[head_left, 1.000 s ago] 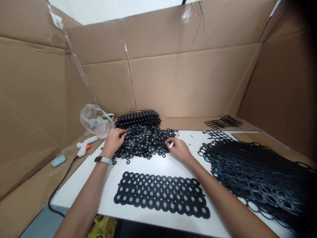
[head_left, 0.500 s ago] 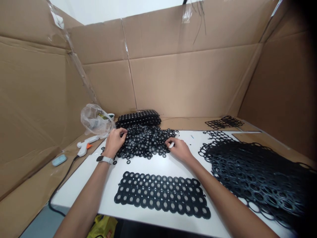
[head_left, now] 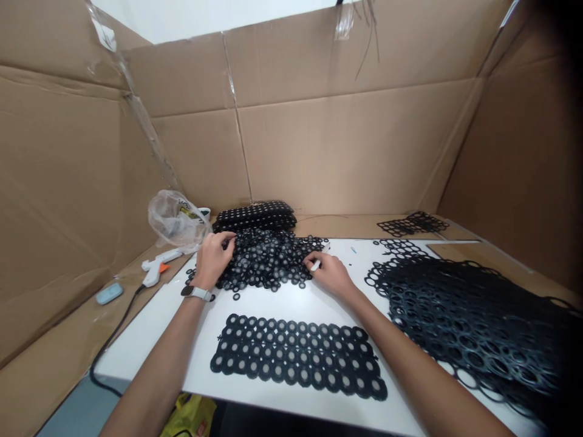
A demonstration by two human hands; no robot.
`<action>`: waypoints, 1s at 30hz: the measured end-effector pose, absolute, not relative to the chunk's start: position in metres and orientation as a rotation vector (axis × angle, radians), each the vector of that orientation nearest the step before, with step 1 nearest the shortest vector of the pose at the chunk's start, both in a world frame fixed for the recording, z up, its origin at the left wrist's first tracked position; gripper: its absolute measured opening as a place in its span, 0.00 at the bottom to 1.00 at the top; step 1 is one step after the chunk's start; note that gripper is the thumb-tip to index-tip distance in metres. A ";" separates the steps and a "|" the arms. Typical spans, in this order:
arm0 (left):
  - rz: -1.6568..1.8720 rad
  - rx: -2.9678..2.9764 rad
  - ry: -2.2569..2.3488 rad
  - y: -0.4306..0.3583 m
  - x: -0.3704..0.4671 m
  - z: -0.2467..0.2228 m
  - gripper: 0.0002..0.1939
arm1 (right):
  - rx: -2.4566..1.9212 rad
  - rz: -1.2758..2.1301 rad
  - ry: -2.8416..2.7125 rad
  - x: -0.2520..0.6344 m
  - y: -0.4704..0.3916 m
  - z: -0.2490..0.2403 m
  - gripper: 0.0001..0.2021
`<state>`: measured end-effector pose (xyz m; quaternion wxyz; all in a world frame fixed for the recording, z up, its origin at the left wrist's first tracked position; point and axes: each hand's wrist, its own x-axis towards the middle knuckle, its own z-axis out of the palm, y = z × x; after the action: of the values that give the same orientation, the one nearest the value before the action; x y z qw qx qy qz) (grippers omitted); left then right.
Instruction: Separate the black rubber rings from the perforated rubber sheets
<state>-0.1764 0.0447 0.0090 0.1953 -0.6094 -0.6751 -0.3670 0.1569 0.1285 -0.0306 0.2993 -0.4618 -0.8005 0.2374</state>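
A loose heap of small black rings with pale centres (head_left: 268,258) lies on the white table. My left hand (head_left: 215,258) reaches into the heap's left side, fingers curled together; whatever they pinch is too small to make out. At the heap's right edge, my right hand (head_left: 332,274) is closed around a slim white pen-like tool (head_left: 316,265). Nearer to me lies a black sheet of joined rings (head_left: 296,355), in rows, with light grey discs showing in their centres.
Many black ring lattices (head_left: 464,321) are piled on the right, with smaller lattice pieces (head_left: 412,224) behind. Black dotted sheets (head_left: 255,215) are stacked behind the heap. On the left are a plastic bag (head_left: 175,218), a white glue gun (head_left: 157,268) and a light-blue case (head_left: 109,294). Cardboard walls surround the table.
My left hand has shifted slightly right along the heap's left edge. My right hand and its white tool have barely moved. The sheet in front lies still.
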 end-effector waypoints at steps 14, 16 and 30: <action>-1.189 -1.759 -1.901 0.052 -0.174 0.009 0.08 | -1.216 0.616 -2.125 0.157 0.130 -0.033 0.11; -1.209 -1.770 -1.892 0.054 -0.173 0.009 0.09 | -1.219 0.614 -2.127 0.157 0.130 -0.032 0.11; -1.251 -1.705 -1.901 0.060 -0.158 0.011 0.09 | -1.213 0.626 -2.123 0.157 0.130 -0.033 0.12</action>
<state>-0.1584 0.0597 0.0110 0.1486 -0.5929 -0.6611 -0.4352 0.1569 0.1298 -0.0328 0.3038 -0.4580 -0.8013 0.2364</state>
